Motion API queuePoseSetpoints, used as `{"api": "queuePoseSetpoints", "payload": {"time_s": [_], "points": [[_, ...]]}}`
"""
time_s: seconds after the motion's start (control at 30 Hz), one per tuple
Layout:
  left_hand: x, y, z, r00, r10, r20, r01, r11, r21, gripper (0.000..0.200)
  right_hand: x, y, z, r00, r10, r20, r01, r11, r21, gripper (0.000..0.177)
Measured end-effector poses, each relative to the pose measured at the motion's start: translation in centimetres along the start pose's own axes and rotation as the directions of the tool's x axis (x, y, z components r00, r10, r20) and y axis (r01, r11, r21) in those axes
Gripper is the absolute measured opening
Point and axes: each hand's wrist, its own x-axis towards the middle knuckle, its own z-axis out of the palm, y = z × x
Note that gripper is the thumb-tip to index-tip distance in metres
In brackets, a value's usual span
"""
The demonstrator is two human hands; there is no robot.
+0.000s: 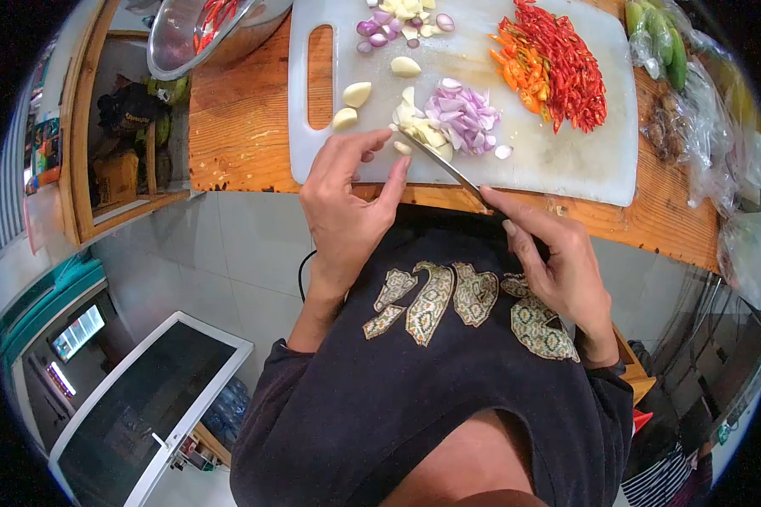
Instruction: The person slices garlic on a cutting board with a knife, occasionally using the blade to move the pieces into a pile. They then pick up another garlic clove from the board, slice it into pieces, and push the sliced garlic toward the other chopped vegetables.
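My right hand (558,262) grips a knife (448,166) near the front edge of the white cutting board (566,169). Its blade points up and left, the tip right at a pile of sliced garlic (427,135). My left hand (347,194) is over the board's near left part, thumb and fingers apart. A small garlic clove (402,148) lies by the thumb tip. Whole garlic cloves (357,94) sit beyond the left fingers. Sliced shallots (463,118) are heaped beside the garlic, and chopped red chillies (571,72) with orange chillies (522,72) cover the right side.
Unsliced shallots (379,32) and more garlic are at the board's far edge. A metal bowl (216,42) with red chillies stands at the back left of the wooden table (237,127). Plastic bags of vegetables (655,42) line the right side. A white-framed door (156,406) is at lower left.
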Motion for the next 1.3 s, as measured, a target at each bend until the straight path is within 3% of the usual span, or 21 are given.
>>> {"api": "queuePoseSetpoints", "payload": {"time_s": [0.07,0.37,0.5,0.9,1.2,1.3], "points": [[-0.2,-1.1,0.2,0.998,0.063,0.014,-0.063,0.998,0.021,0.019,-0.1,0.3,0.1,1.000,-0.025,-0.011,0.025,1.000,-0.014,0.046],[-0.8,-1.2,1.2,0.999,-0.030,-0.029,0.028,0.996,-0.084,0.012,-0.1,-0.3,-0.7,0.997,-0.069,0.029,0.071,0.993,-0.096,0.048],[-0.6,-1.1,1.2,0.999,0.038,-0.037,-0.040,0.998,-0.050,0.011,-0.1,-0.2,-1.4,0.996,-0.051,0.068,0.063,0.980,-0.188,0.049],[-0.4,-0.8,1.3,0.999,0.036,0.004,-0.036,0.999,-0.024,0.012,0.7,0.0,-2.6,0.988,-0.123,0.089,0.136,0.978,-0.159,0.050],[-0.2,-0.7,1.4,0.999,0.045,-0.003,-0.045,0.998,-0.032,0.012,1.2,-1.2,-3.4,0.987,-0.048,0.151,0.077,0.978,-0.195,0.048],[-0.1,-0.7,1.4,0.999,0.032,0.003,-0.032,0.998,-0.050,0.012,1.4,-0.8,-2.8,0.985,-0.097,0.143,0.129,0.963,-0.237,0.046]]}}
